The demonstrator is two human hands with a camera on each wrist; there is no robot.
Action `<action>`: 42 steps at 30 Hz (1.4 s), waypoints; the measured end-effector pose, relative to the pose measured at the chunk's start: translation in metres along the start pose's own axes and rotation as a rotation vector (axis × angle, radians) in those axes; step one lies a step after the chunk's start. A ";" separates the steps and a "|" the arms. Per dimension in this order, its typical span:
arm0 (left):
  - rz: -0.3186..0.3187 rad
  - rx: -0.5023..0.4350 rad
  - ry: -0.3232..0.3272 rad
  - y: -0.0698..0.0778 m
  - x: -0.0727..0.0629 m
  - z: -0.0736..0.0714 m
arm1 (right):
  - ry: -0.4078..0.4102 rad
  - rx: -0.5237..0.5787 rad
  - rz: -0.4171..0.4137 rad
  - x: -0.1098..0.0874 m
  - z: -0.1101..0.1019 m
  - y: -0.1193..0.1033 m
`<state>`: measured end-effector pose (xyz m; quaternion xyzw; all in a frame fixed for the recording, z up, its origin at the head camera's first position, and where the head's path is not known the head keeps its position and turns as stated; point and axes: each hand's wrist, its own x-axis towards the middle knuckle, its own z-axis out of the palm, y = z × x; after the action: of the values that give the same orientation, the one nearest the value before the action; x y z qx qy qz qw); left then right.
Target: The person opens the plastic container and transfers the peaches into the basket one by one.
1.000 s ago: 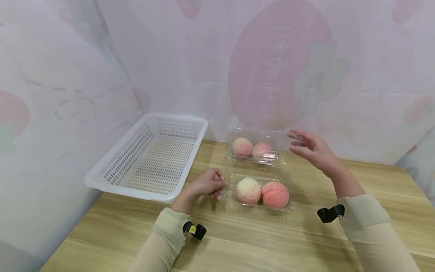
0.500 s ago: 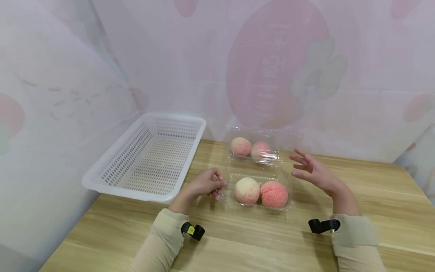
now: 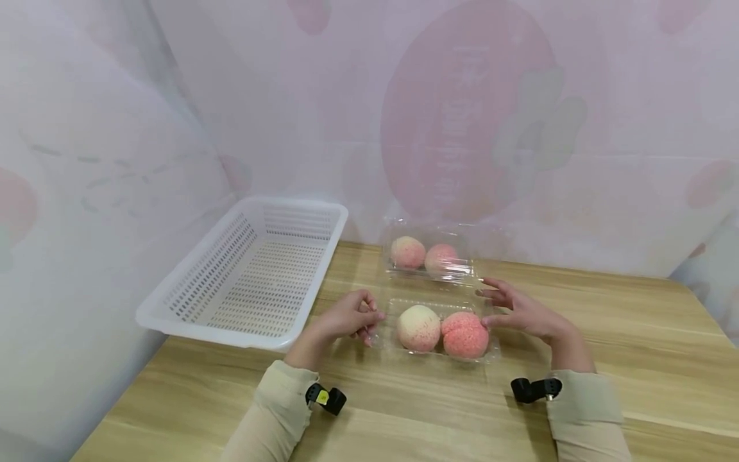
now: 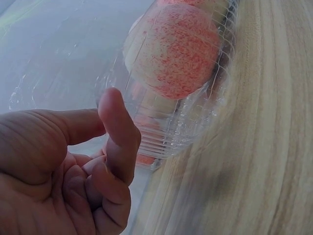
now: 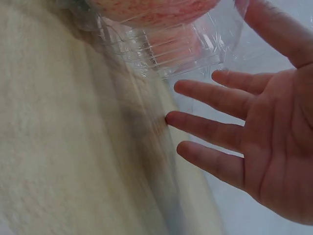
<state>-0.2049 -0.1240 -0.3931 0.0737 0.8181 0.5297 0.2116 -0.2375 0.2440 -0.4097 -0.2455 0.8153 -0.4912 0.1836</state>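
Observation:
A clear plastic box (image 3: 439, 307) stands on the table before me. In it lie a cream-and-pink speckled peach (image 3: 418, 328) on the left and a pinker peach (image 3: 465, 335) on the right. My left hand (image 3: 352, 316) pinches the box's left rim between thumb and index finger, the other fingers curled in the left wrist view. At the box's right end is my right hand (image 3: 522, 314), fingers spread and fairly straight, thumb close to the pinker peach. In the right wrist view its thumb tip (image 5: 242, 6) is at the plastic; whether it touches cannot be told.
Behind, two more peaches (image 3: 408, 253) show inside a second piece of clear plastic packaging (image 3: 462, 274). A white slotted basket (image 3: 231, 339) stands on the left of the wooden table (image 3: 416, 410). A printed cloth (image 3: 323, 128) hangs along the table's back.
My right hand has come down and toward me, from beside the rear packaging to the front box's right end. The left hand has kept its hold on the rim.

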 end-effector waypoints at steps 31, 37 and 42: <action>0.058 0.120 0.083 0.000 -0.002 -0.002 | -0.120 0.110 -0.026 -0.002 0.002 0.011; 0.124 0.170 0.233 0.006 -0.002 0.000 | -0.116 0.109 -0.023 -0.003 0.001 0.011; 0.231 0.231 0.242 0.013 -0.005 -0.001 | -0.117 0.117 -0.015 -0.003 0.002 0.010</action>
<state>-0.2020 -0.1207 -0.3798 0.1268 0.8788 0.4583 0.0395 -0.2361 0.2488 -0.4192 -0.2686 0.7713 -0.5240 0.2415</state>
